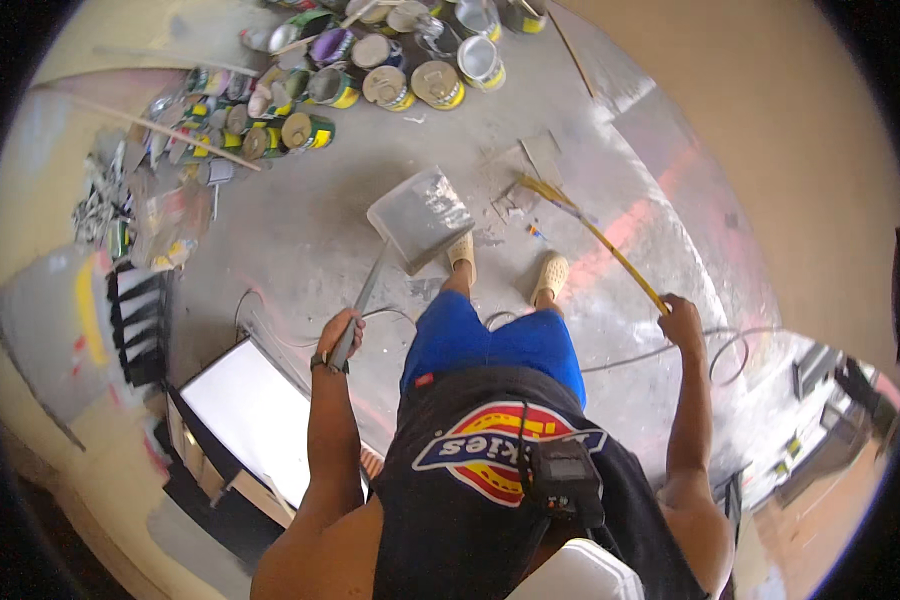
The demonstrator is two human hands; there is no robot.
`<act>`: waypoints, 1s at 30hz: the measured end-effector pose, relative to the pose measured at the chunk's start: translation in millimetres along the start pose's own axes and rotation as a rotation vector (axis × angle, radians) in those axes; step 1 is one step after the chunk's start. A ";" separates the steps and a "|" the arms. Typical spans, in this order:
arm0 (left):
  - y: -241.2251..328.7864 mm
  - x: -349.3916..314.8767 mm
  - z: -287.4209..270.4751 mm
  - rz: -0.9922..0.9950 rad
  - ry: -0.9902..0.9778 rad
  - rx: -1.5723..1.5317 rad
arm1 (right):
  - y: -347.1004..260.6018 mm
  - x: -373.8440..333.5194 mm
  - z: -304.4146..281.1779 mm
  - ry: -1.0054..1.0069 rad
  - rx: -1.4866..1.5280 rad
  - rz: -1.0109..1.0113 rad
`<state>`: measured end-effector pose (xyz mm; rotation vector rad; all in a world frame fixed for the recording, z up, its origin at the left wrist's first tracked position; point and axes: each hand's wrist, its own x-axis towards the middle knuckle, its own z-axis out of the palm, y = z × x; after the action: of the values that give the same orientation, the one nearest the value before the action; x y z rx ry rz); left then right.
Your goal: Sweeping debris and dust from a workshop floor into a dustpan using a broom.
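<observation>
My left hand (341, 338) is closed around the grey handle of a long-handled dustpan (420, 218). The pan lies ahead of my left foot, its surface scuffed with white. In my right hand (681, 322) I grip the yellow stick of a broom (625, 262), which slants away to the left. Its straw-coloured bristles (542, 188) rest by a small heap of debris (515, 205) to the right of the pan, apart from it. A small blue and orange scrap (537, 232) lies on the floor near my right shoe (550, 275).
Several paint cans (438, 85) crowd the far left floor, with a long wooden stick (160, 130) across some. Crumpled plastic and rubbish (165, 215) lie beside them. A cable (650, 352) snakes over the floor to my right. A white panel (250, 405) stands at my left.
</observation>
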<state>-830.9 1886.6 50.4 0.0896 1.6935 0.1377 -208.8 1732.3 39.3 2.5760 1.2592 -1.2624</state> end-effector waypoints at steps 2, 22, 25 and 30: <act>-18.7 -20.6 20.6 0.044 0.046 -0.017 | 12.5 7.6 -26.3 -0.075 0.033 -0.042; -116.1 97.2 138.0 -0.201 -0.310 -0.775 | -11.4 199.4 -8.6 0.221 -0.248 -0.276; -103.5 96.5 162.7 -0.363 -0.323 -0.726 | -30.4 215.2 23.9 0.099 -0.372 -0.211; -85.4 64.0 203.0 -0.225 -0.184 -0.509 | -48.8 192.2 80.3 0.052 -0.368 -0.240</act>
<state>-636.0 1819.0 -49.6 -0.4536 1.4298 0.3745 -226.5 1865.0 -127.5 2.2637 1.6705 -0.8856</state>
